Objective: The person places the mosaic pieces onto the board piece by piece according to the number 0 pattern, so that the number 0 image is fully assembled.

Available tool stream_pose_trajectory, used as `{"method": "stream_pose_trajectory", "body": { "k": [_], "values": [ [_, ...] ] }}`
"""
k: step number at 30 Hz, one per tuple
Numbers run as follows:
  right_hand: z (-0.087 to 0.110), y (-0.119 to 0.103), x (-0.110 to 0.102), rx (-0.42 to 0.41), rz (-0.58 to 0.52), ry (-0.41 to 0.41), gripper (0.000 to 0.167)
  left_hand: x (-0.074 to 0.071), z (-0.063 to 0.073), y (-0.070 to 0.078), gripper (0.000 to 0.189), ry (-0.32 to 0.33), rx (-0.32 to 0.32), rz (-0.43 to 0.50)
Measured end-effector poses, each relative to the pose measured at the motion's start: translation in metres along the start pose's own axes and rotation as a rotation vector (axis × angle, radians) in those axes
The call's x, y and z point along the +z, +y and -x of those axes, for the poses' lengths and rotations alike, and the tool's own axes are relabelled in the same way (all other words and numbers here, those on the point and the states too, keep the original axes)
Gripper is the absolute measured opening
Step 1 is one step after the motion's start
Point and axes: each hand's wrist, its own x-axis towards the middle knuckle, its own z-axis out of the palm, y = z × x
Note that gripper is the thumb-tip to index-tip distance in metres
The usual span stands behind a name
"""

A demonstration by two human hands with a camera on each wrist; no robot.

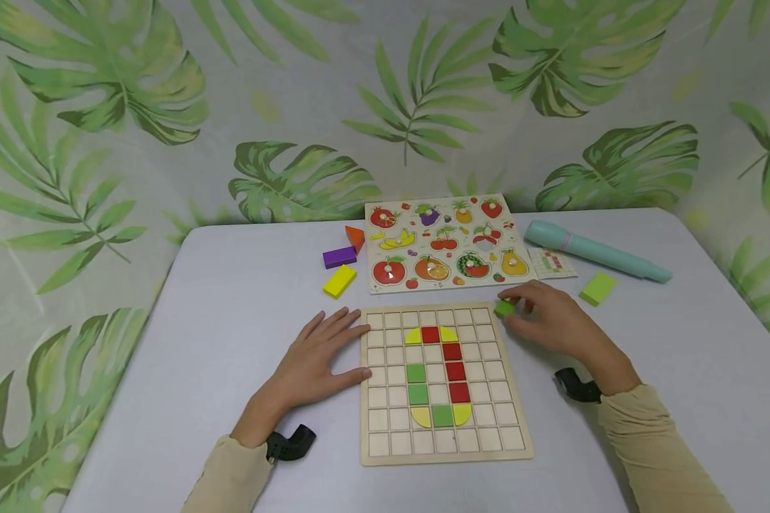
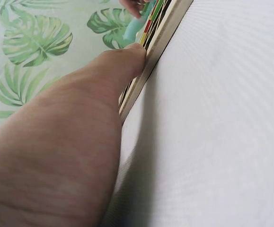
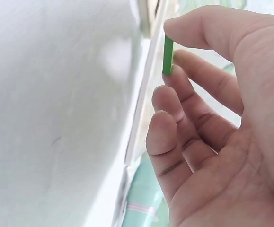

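A wooden grid board [image 1: 445, 442] lies in front of the person, with red, green and yellow tiles set in its cells as a rounded ring. Along its left edge rests the left hand [image 1: 321, 360], fingers spread, the thumb touching the frame. In the left wrist view, the thumb [image 2: 122, 61] meets the board's edge [image 2: 163, 42]. Just off the board's top right corner, the right hand [image 1: 548, 320] pinches a small green tile [image 1: 504, 308]. The right wrist view shows that tile [image 3: 168, 56] edge-on between thumb and fingertips, the other fingers loosely curled.
Behind the board lies a fruit knob puzzle [image 1: 411, 283]. A pattern card [image 1: 555, 263], a teal tube-shaped object [image 1: 597, 253] and a light green stack [image 1: 597, 288] are at right. Yellow [image 1: 340, 281], purple [image 1: 339, 257] and orange [image 1: 356, 239] pieces sit left of the puzzle.
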Motion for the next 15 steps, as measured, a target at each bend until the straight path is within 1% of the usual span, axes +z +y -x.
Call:
{"method": "stream_pose_trajectory", "body": {
  "k": [4, 9, 15],
  "values": [
    [-0.001, -0.010, -0.002, -0.014, -0.026, 0.001, 0.038, -0.001, 0.000, 0.000, 0.074, -0.003, -0.001, 0.000],
    [-0.001, -0.028, -0.002, -0.056, -0.063, 0.005, 0.038, -0.001, 0.000, 0.000, 0.073, -0.004, 0.000, 0.003],
    [-0.001, -0.046, 0.004, -0.098, -0.106, 0.004, 0.037, -0.001, 0.000, 0.000, 0.074, -0.005, 0.002, 0.007]
  ]
}}
